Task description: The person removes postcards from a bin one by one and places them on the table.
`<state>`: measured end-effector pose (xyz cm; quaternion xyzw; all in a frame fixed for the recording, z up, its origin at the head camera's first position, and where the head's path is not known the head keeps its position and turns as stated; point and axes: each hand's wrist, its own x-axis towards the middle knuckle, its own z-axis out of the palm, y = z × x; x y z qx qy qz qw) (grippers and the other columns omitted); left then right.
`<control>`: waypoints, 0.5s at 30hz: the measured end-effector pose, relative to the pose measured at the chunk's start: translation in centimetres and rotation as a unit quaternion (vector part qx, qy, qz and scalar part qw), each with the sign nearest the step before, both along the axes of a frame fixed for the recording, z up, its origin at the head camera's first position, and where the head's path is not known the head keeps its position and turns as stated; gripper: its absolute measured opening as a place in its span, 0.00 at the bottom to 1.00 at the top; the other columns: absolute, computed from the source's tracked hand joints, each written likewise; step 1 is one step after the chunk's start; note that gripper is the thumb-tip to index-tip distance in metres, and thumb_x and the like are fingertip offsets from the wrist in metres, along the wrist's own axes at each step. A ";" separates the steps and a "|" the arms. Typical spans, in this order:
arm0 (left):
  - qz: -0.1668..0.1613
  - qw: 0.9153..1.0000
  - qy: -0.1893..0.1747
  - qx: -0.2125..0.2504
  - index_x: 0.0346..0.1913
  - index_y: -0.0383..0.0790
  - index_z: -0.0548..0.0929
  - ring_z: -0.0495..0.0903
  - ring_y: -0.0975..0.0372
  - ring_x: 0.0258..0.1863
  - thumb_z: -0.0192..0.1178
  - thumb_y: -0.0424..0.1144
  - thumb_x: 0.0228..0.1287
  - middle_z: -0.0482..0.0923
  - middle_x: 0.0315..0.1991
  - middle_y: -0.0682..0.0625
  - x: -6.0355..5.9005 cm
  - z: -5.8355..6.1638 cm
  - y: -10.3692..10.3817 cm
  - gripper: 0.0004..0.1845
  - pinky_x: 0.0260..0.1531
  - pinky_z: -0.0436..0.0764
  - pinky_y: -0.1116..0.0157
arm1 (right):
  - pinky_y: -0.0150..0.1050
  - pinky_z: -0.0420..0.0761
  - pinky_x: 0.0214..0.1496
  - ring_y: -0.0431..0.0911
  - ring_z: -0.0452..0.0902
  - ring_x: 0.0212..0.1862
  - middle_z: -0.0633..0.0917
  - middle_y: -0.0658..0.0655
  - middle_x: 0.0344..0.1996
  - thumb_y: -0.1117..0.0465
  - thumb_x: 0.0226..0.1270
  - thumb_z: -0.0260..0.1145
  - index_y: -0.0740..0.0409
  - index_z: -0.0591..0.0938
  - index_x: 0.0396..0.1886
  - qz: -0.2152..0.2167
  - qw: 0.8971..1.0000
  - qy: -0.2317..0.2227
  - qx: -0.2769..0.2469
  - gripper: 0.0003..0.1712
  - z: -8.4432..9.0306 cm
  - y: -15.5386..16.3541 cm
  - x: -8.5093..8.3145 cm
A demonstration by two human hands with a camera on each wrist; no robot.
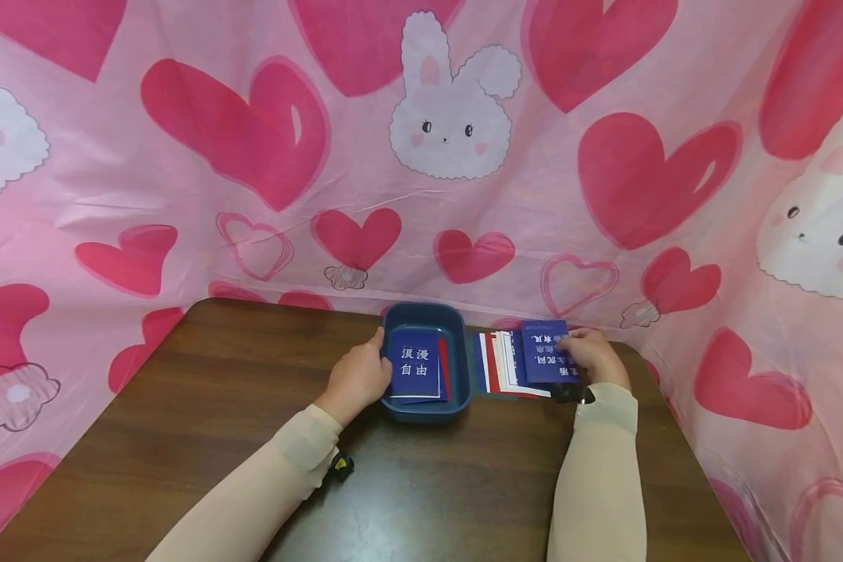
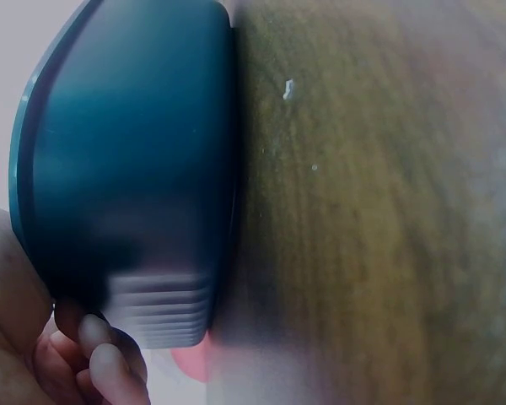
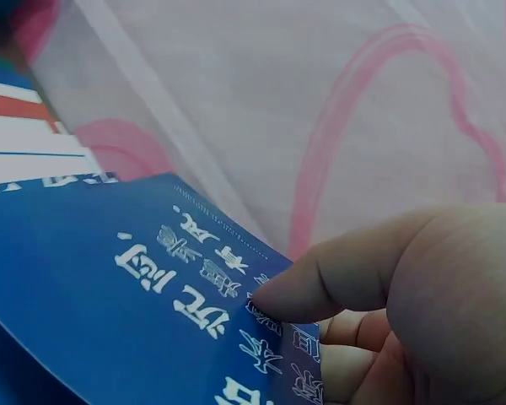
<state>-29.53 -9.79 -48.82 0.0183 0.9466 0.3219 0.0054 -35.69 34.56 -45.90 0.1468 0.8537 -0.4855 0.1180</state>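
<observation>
Several cards lie stacked in the blue tray point(image 1: 464, 386) on my surface point(image 1: 183, 406); left hand point(image 1: 357, 378) fingers grip its rim, right hand point(image 1: 593, 355) pinches a blue card point(image 1: 542, 351) off the fanned pile point(image 1: 499, 363).

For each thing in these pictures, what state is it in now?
Blue tray: upright on the table, cards inside.
Cards in tray: stacked flat, blue one on top.
Card pile: fanned beside the tray.
Blue card: pinched by right hand.
Left hand: holding the tray's side.
</observation>
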 end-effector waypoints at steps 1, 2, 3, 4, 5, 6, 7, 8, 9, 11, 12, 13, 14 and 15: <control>-0.001 1.000 0.000 -0.001 0.91 0.38 0.63 0.81 0.51 0.28 0.57 0.43 0.84 0.86 0.70 0.32 0.0 0.0 0.0 0.38 0.25 0.76 0.58 | 0.43 0.91 0.49 0.58 0.83 0.57 0.81 0.71 0.66 0.58 0.83 0.64 0.70 0.77 0.72 0.005 1.000 -0.001 0.005 0.27 -0.2 0.0 -0.1; -0.001 1.000 -0.001 0.000 0.91 0.37 0.63 0.81 0.51 0.29 0.57 0.43 0.84 0.86 0.70 0.32 0.0 0.0 0.0 0.38 0.25 0.77 0.58 | 0.45 0.92 0.51 0.58 0.84 0.56 0.82 0.71 0.65 0.58 0.83 0.65 0.70 0.77 0.71 0.008 1.000 -0.003 0.015 0.26 -0.5 -0.1 -0.1; -0.001 1.000 -0.001 0.000 0.91 0.38 0.63 0.81 0.51 0.29 0.58 0.43 0.84 0.86 0.70 0.32 0.0 0.0 0.0 0.39 0.25 0.77 0.58 | 0.48 0.93 0.53 0.58 0.85 0.55 0.82 0.72 0.64 0.58 0.83 0.65 0.70 0.77 0.71 0.012 1.000 -0.005 0.025 0.26 -0.7 -0.1 -0.2; 0.000 1.000 -0.002 0.000 0.91 0.38 0.63 0.82 0.51 0.29 0.58 0.43 0.84 0.86 0.70 0.32 0.0 0.0 0.0 0.39 0.25 0.77 0.58 | 0.51 0.94 0.55 0.59 0.86 0.55 0.83 0.72 0.64 0.58 0.83 0.65 0.70 0.77 0.71 0.015 0.999 -0.009 0.035 0.26 -0.8 -0.1 -0.2; 0.000 1.000 -0.001 0.000 0.91 0.38 0.63 0.82 0.51 0.29 0.58 0.43 0.84 0.86 0.70 0.32 0.0 0.0 0.0 0.39 0.25 0.77 0.58 | 0.55 0.94 0.58 0.60 0.87 0.55 0.84 0.73 0.63 0.58 0.83 0.65 0.71 0.77 0.70 0.018 0.999 -0.010 0.045 0.26 -1.0 -0.1 -0.2; 0.000 1.000 -0.001 -0.001 0.91 0.38 0.63 0.82 0.51 0.29 0.57 0.43 0.84 0.86 0.70 0.32 0.0 0.0 0.0 0.38 0.25 0.77 0.57 | 0.58 0.93 0.61 0.61 0.87 0.55 0.84 0.74 0.63 0.58 0.83 0.65 0.72 0.77 0.69 0.021 0.998 -0.012 0.058 0.26 -1.0 -0.2 -0.2; 0.000 1.000 0.001 -0.001 0.91 0.38 0.63 0.82 0.51 0.30 0.57 0.43 0.84 0.86 0.70 0.32 0.0 0.0 0.0 0.38 0.26 0.77 0.57 | 0.61 0.92 0.63 0.62 0.87 0.55 0.85 0.74 0.63 0.57 0.83 0.65 0.72 0.78 0.68 0.020 0.997 -0.013 0.070 0.26 -1.1 -0.2 -0.2; 0.000 1.000 0.001 -0.001 0.91 0.38 0.63 0.82 0.50 0.30 0.57 0.43 0.84 0.87 0.69 0.32 0.0 0.0 0.0 0.38 0.26 0.77 0.57 | 0.64 0.91 0.65 0.62 0.88 0.55 0.86 0.75 0.62 0.57 0.83 0.66 0.73 0.79 0.67 0.021 0.996 -0.012 0.083 0.25 -1.1 -0.2 -0.2; 0.000 1.000 0.003 -0.003 0.91 0.38 0.63 0.82 0.50 0.30 0.57 0.43 0.84 0.87 0.69 0.32 0.0 0.0 0.0 0.38 0.25 0.77 0.57 | 0.65 0.90 0.66 0.63 0.88 0.54 0.87 0.76 0.62 0.57 0.83 0.66 0.73 0.80 0.66 0.022 0.995 -0.009 0.099 0.25 -1.1 -0.3 -0.2; 0.000 1.000 0.005 -0.005 0.90 0.37 0.64 0.82 0.50 0.29 0.57 0.42 0.83 0.87 0.69 0.31 0.0 0.0 -0.1 0.38 0.25 0.76 0.57 | 0.67 0.89 0.67 0.64 0.88 0.53 0.88 0.77 0.59 0.57 0.82 0.67 0.76 0.82 0.64 0.030 0.990 0.000 0.138 0.26 -1.1 -0.6 -0.3; 0.000 1.000 0.006 -0.005 0.90 0.37 0.64 0.82 0.50 0.29 0.57 0.42 0.83 0.87 0.68 0.31 0.0 0.0 -0.1 0.38 0.25 0.76 0.57 | 0.67 0.88 0.67 0.64 0.89 0.52 0.88 0.77 0.58 0.57 0.81 0.68 0.76 0.83 0.64 0.032 0.988 0.005 0.154 0.26 -1.1 -0.7 -0.3; 0.000 1.000 0.007 -0.006 0.90 0.37 0.64 0.82 0.50 0.29 0.57 0.42 0.83 0.88 0.68 0.31 0.0 0.0 -0.1 0.38 0.25 0.76 0.57 | 0.67 0.88 0.67 0.65 0.89 0.52 0.89 0.78 0.57 0.57 0.80 0.68 0.77 0.83 0.63 0.033 0.985 0.010 0.171 0.27 -1.2 -0.9 -0.4; 0.000 1.000 0.006 -0.006 0.90 0.37 0.64 0.82 0.51 0.28 0.57 0.42 0.84 0.88 0.67 0.31 0.0 0.0 -0.1 0.38 0.25 0.76 0.57 | 0.67 0.88 0.67 0.66 0.89 0.52 0.89 0.79 0.57 0.56 0.79 0.69 0.78 0.84 0.63 0.035 0.982 0.015 0.186 0.28 -1.2 -1.1 -0.4; -0.001 1.000 0.006 -0.005 0.91 0.37 0.63 0.81 0.51 0.28 0.57 0.42 0.84 0.88 0.67 0.32 0.0 0.0 0.0 0.38 0.24 0.76 0.57 | 0.67 0.88 0.68 0.67 0.89 0.52 0.88 0.79 0.57 0.56 0.78 0.69 0.79 0.83 0.64 0.035 0.979 0.018 0.201 0.29 -1.2 -1.2 -0.4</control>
